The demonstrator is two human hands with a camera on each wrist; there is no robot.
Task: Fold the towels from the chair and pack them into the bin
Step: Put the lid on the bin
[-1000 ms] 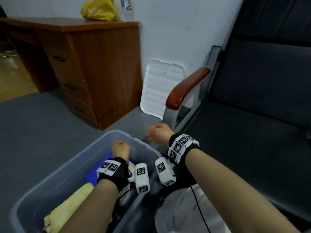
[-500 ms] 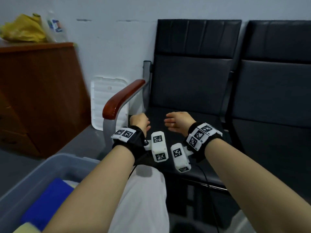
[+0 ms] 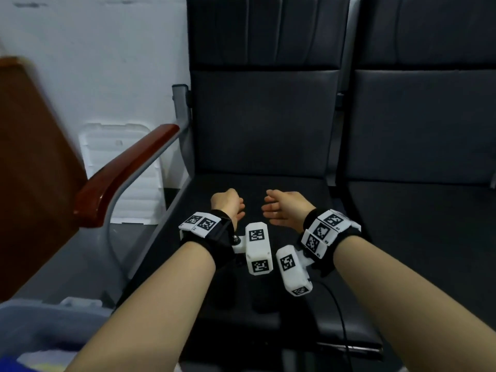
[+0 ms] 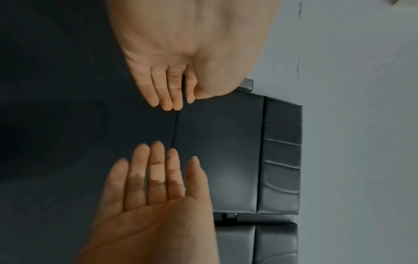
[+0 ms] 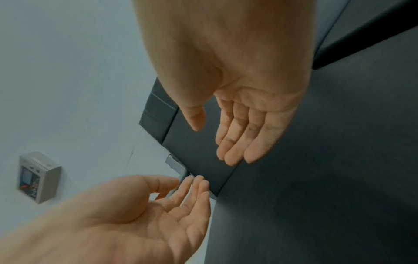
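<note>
Both hands hover over the chair (image 3: pixel 263 146) seat, palms facing each other, a gap between them. Left hand (image 3: pixel 228 204): fingers loosely curved, holding nothing. Right hand (image 3: pixel 285 208): fingers nearly straight, also holding nothing. The bin (image 3: pixel 40 318) stands on the floor at lower left, beside the armrest (image 3: pixel 120 173); its long axis cannot be judged. A blue towel (image 3: pixel 8 365) shows inside, mostly cropped.

We see the chair (image 3: pixel 263 124) padded in smooth, faintly glossy black leatherette, its armrest (image 3: pixel 126 170) glossy varnished wood on matt grey metal; the bin (image 3: pixel 40 318) looks translucent plastic.
</note>
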